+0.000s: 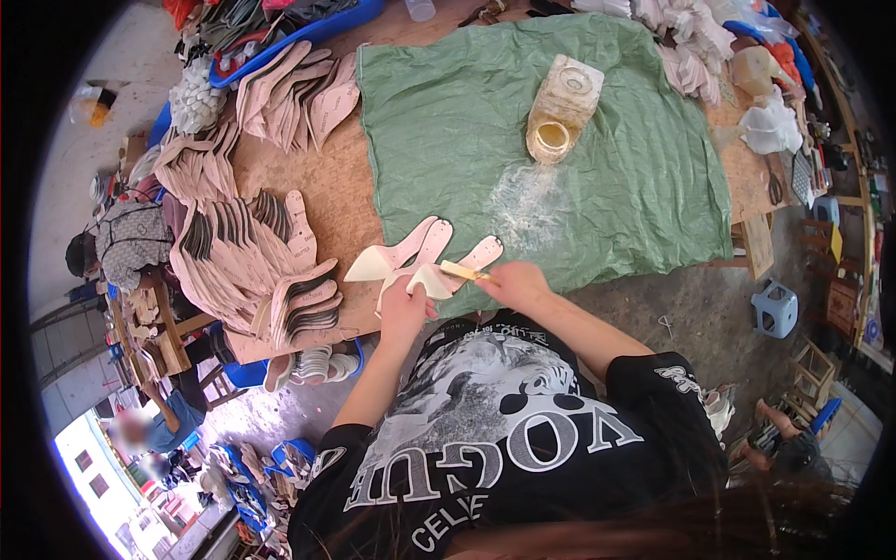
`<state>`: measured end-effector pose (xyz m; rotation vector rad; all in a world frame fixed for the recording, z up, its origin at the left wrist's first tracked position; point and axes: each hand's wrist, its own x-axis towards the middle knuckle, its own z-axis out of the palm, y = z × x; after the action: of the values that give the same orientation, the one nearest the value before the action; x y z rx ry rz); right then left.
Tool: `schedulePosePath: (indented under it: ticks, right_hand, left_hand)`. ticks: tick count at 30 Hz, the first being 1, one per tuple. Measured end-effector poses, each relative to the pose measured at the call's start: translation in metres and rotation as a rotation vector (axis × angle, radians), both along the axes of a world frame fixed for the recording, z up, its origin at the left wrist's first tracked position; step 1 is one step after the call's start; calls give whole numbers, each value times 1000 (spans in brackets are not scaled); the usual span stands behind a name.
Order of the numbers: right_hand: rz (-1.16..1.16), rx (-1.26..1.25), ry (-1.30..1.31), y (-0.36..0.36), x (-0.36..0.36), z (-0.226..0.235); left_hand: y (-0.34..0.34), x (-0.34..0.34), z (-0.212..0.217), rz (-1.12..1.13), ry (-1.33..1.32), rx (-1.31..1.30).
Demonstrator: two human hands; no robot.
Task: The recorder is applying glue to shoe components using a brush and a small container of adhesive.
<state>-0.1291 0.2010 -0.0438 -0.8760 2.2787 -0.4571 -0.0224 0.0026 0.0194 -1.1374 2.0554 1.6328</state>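
Note:
My left hand (406,310) is closed on a pink shoe insole (483,251) near the table's front edge. A cream-coloured pad (429,280) sits at this insole's wide end. My right hand (520,284) grips a flat brush (465,272) with a pale yellow head, held over the insole beside the pad. Just to the left lie other pink insoles (418,245), and a cream pad (370,265) shows at their wide end. Whether the brush touches the insole is hard to tell. Behind my hands, a crusted container with a round open mouth (553,140) lies on a green sheet (448,103).
Stacks of pink insoles (233,257) cover the table's left side, with more insoles (299,98) behind them. A blue basin (322,26) stands at the back left. White pieces (686,37) are heaped at the back right. A blue stool (775,309) stands on the floor at right.

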Motion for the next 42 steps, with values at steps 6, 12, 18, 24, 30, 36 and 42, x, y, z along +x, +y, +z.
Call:
schedulePosePath:
  ticks: [6, 12, 18, 24, 30, 36, 42]
  right_hand:
    - [-360, -227, -675, -22, 24, 9]
    - [-327, -274, -246, -21, 35, 3]
    - [-395, -310, -455, -19, 33, -2]
    - [-454, -245, -236, -17, 35, -10]
    - [-436, -362, -275, 26, 55, -1]
    - [-364, -167, -132, 37, 61, -16]
    - [-288, -185, -16, 25, 58, -8]
  left_hand:
    - [12, 6, 5, -9, 4, -61]
    - [20, 14, 1, -128, 55, -209]
    - [20, 16, -2, -131, 77, -211]
    - [21, 25, -8, -261, 199, -312]
    - [13, 18, -16, -12, 158, -93]
    - [10, 8, -21, 1, 174, -55]
    - [8, 14, -27, 118, 207, 49]
